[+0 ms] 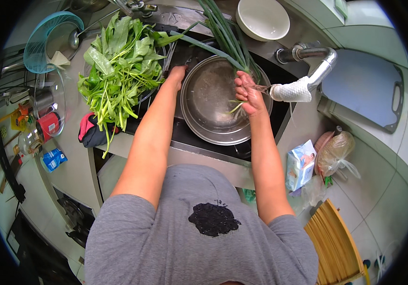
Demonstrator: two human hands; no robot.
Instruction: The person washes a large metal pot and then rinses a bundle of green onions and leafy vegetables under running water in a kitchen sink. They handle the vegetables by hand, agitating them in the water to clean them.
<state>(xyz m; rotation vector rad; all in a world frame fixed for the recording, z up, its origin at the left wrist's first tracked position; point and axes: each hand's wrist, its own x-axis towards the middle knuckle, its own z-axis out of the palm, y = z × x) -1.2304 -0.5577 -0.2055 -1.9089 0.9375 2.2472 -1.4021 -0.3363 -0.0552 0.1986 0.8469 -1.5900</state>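
My right hand (249,93) is closed around a bunch of green onions (229,46). Their long leaves point away from me, and pale roots hang below the fist. Water runs from the wrapped spout of a metal faucet (321,66) onto that hand. Beneath it sits a round metal basin (207,92). My left hand (178,75) is beside the basin's left rim; its fingers are partly hidden, so whether they grip anything cannot be told. Left of that hand, a large heap of leafy greens (118,67) with long stems lies on a clear container, partly covered.
A white bowl (263,19) stands at the back, and a grey cutting board (362,87) lies right. Nearer are a tissue pack (300,165) and a tied plastic bag (335,151). At left are a blue colander (34,46), a glass lid (62,103) and a red-and-black cloth item (95,131).
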